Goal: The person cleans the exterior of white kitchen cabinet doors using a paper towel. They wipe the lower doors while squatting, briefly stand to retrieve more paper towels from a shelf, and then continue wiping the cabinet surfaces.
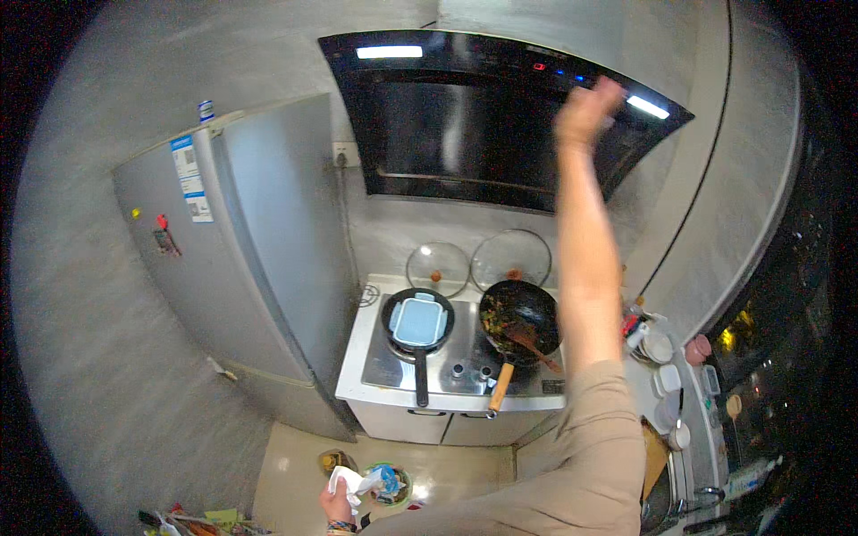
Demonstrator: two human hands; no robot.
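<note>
My right hand (pixel 590 112) is raised to the upper right of the black range hood (pixel 456 127), close to its lit control marks; it looks blurred, and whether it touches the panel cannot be told. Low in the view, my left hand (pixel 338 502) grips a crumpled white tissue (pixel 350 484). Below the hood, a black wok (pixel 539 315) with a wooden handle sits on the gas stove (pixel 439 375), holding some food and a wooden spatula (pixel 529 343). On the left burner a frying pan (pixel 421 375) carries a light-blue lidded container (pixel 420 321).
Two glass lids (pixel 439 258) lean on the wall behind the stove. A grey refrigerator (pixel 281 221) stands at left. Bowls (pixel 657 348) and containers line the right counter. On the floor are a waste bin (pixel 407 489) holding rubbish and an oil bottle (pixel 335 460).
</note>
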